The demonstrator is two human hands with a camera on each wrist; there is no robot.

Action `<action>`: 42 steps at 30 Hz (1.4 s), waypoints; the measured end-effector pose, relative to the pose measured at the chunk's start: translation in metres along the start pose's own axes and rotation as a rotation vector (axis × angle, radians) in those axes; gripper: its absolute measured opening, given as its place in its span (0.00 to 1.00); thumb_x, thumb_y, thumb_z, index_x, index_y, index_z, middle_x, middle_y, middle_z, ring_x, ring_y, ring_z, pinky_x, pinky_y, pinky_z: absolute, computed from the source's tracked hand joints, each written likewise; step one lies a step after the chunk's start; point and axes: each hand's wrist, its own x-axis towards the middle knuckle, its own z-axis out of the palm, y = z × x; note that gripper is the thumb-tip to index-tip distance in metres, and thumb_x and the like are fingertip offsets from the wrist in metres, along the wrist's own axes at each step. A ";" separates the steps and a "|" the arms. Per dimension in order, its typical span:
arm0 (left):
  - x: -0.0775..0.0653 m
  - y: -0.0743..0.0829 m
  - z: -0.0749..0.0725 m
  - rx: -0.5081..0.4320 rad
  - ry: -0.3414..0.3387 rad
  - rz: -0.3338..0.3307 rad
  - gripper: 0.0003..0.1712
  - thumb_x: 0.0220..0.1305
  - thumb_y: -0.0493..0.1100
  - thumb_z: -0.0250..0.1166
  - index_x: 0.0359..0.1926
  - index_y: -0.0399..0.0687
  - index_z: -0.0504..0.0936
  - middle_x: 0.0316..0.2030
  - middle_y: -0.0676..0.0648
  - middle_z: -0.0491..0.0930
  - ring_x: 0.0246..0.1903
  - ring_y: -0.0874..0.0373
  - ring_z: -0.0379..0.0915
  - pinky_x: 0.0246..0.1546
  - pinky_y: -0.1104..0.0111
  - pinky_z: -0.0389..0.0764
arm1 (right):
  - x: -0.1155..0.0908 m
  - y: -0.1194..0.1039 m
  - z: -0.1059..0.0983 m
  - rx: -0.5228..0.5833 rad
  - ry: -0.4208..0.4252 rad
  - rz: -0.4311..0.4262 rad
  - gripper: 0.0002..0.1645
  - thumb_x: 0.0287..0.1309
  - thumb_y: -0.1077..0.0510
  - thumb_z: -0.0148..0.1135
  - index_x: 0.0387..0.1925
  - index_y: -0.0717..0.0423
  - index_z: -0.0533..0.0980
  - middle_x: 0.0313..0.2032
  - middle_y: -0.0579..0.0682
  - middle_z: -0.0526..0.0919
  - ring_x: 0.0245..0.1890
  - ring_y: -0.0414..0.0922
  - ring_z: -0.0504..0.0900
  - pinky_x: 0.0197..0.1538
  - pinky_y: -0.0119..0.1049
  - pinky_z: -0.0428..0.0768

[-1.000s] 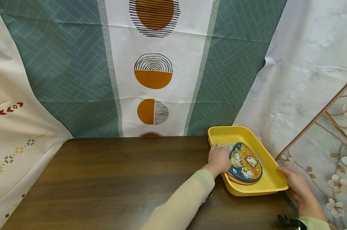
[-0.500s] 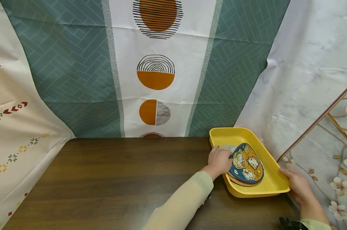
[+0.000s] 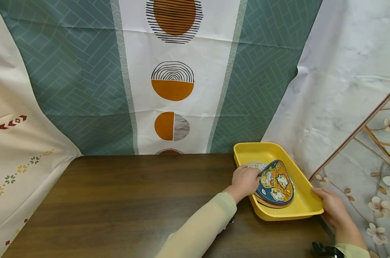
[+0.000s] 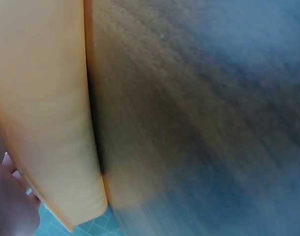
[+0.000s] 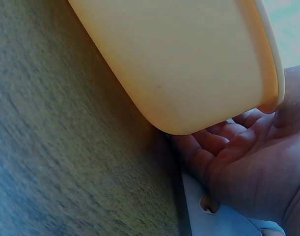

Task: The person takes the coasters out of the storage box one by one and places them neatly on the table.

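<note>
A yellow tray point(image 3: 306, 204) stands at the table's right side with a small pile of flat round pieces in it. Topmost is a round blue-and-orange disc point(image 3: 276, 184) printed with white cartoon figures. My left hand point(image 3: 245, 181) reaches over the tray's left wall and pinches the disc's left edge, which looks raised and bent; the fingertips are hidden. Beneath show a pale printed disc point(image 3: 257, 165) and a brown one point(image 3: 272, 205). My right hand point(image 3: 335, 208) grips the tray's near right corner; in the right wrist view its fingers point(image 5: 228, 132) curl below the tray wall.
The dark wooden table point(image 3: 123, 204) extends left of the tray. A green-and-white patterned cloth point(image 3: 182, 107) hangs behind it. A floral cloth point(image 3: 369, 143) hangs close along the tray's right side, and a cream cloth point(image 3: 27, 161) on the left.
My left hand shifts very slightly back and its index finger, earlier stretched out along the tray's left side, is now drawn in. The right hand and the tray stay in place.
</note>
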 end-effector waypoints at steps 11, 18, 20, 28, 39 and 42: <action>-0.006 0.000 -0.006 -0.026 0.043 0.047 0.06 0.74 0.57 0.62 0.47 0.73 0.84 0.40 0.68 0.85 0.36 0.72 0.77 0.30 0.72 0.78 | -0.001 -0.001 0.003 0.015 -0.014 -0.013 0.13 0.77 0.46 0.54 0.43 0.49 0.77 0.34 0.43 0.82 0.31 0.43 0.84 0.34 0.40 0.86; -0.010 0.001 -0.014 -0.127 0.066 0.002 0.13 0.74 0.57 0.61 0.55 0.72 0.84 0.47 0.68 0.84 0.43 0.73 0.79 0.40 0.74 0.80 | -0.001 -0.004 0.003 0.023 0.002 0.014 0.12 0.76 0.46 0.54 0.40 0.47 0.79 0.33 0.43 0.82 0.31 0.43 0.83 0.35 0.40 0.86; -0.011 0.000 -0.017 -0.189 0.091 -0.014 0.14 0.74 0.55 0.61 0.57 0.69 0.85 0.51 0.67 0.84 0.48 0.73 0.79 0.45 0.76 0.80 | 0.000 -0.004 0.003 0.040 -0.004 0.018 0.12 0.77 0.47 0.54 0.38 0.45 0.79 0.33 0.43 0.82 0.31 0.42 0.84 0.35 0.40 0.86; -0.013 -0.009 -0.019 -0.499 0.133 -0.107 0.15 0.74 0.50 0.63 0.57 0.62 0.86 0.50 0.64 0.85 0.46 0.74 0.79 0.46 0.79 0.79 | 0.000 -0.005 0.003 0.077 -0.013 0.019 0.12 0.77 0.49 0.53 0.37 0.43 0.79 0.33 0.42 0.81 0.32 0.41 0.83 0.35 0.39 0.86; -0.021 -0.014 -0.021 -0.835 0.102 -0.197 0.14 0.76 0.44 0.61 0.57 0.57 0.85 0.42 0.57 0.85 0.18 0.69 0.76 0.20 0.76 0.78 | -0.004 -0.005 0.002 0.103 -0.008 0.023 0.14 0.76 0.48 0.55 0.32 0.40 0.82 0.32 0.41 0.81 0.31 0.41 0.83 0.34 0.38 0.85; -0.023 -0.015 -0.019 -0.912 0.117 -0.223 0.13 0.75 0.43 0.62 0.56 0.57 0.86 0.41 0.57 0.85 0.19 0.68 0.77 0.21 0.76 0.79 | -0.005 -0.004 0.001 0.119 -0.011 0.025 0.14 0.76 0.48 0.56 0.32 0.40 0.82 0.32 0.42 0.82 0.31 0.41 0.83 0.34 0.38 0.85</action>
